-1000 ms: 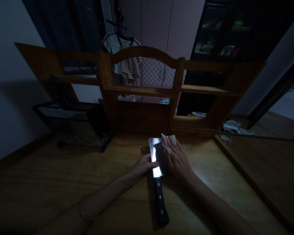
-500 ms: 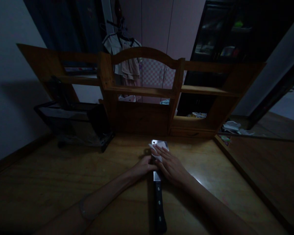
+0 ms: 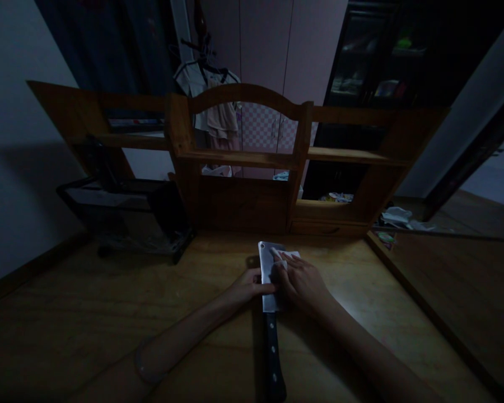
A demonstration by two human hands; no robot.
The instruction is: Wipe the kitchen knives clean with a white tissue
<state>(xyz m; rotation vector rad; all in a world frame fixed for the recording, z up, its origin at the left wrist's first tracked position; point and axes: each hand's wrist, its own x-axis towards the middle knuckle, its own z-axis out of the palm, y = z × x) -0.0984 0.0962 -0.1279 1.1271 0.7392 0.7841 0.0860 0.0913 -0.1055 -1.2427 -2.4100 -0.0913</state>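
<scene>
A cleaver (image 3: 267, 274) with a shiny steel blade and a black riveted handle (image 3: 274, 358) lies flat on the wooden table (image 3: 109, 313), handle toward me. My left hand (image 3: 246, 288) rests against the blade's left edge, fingers pressed on it. My right hand (image 3: 302, 282) lies flat over the blade's right side, pressing a white tissue (image 3: 285, 258) onto the steel. Part of the blade is hidden under that hand.
A wooden shelf unit (image 3: 243, 162) stands along the table's back edge. A black wire rack (image 3: 126, 207) sits at the back left. Crumpled white paper (image 3: 397, 215) lies at the right on a ledge. The room is dim.
My right hand slid the tissue across the blade to the left, then back toward the right side. The left hand and the cleaver stayed nearly in place.
</scene>
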